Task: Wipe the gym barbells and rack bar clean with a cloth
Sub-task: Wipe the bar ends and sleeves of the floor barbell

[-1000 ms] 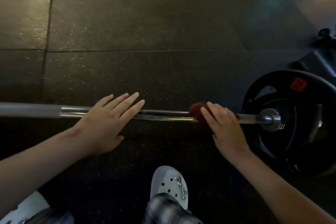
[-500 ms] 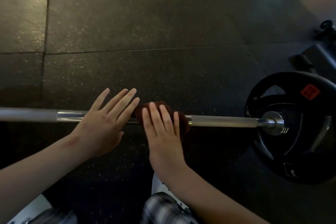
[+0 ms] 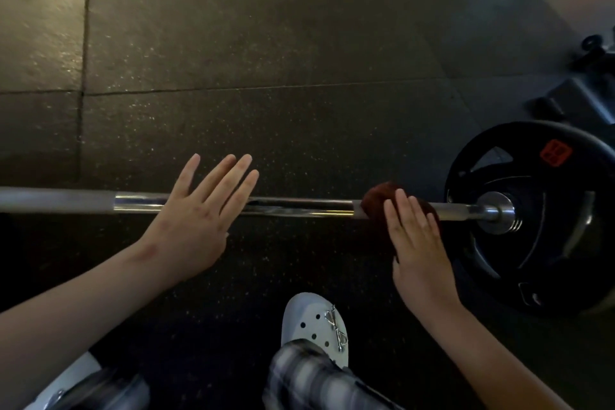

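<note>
The scene is filled by a dark, speckled rubber floor point(image 3: 299, 43) laid in large tiles with visible seams. Across it, from the left edge to the right, a long chrome steel barbell point(image 3: 299, 206) is laid horizontally. Its right end is loaded with a round black weight plate point(image 3: 549, 260), seen standing on edge, with the silver collar of the bar at its centre.

The left hand point(image 3: 193, 226) is laid flat over the middle stretch of the bar, palm down, its fingers held straight and slightly spread. The right hand point(image 3: 419, 250) is placed further along, near the plate, with its fingers straight and kept close together; they are pressed flat onto the cloth. Neither hand is curled round the bar.

Below the bar, between the two forearms, a white perforated clog point(image 3: 309, 319) with a metal bow charm is seen.

A small dark red cloth point(image 3: 379, 200) is bunched over the bar under the right fingertips, just left of the collar. A small red label point(image 3: 555, 151) is borne on the plate's upper face.
</note>
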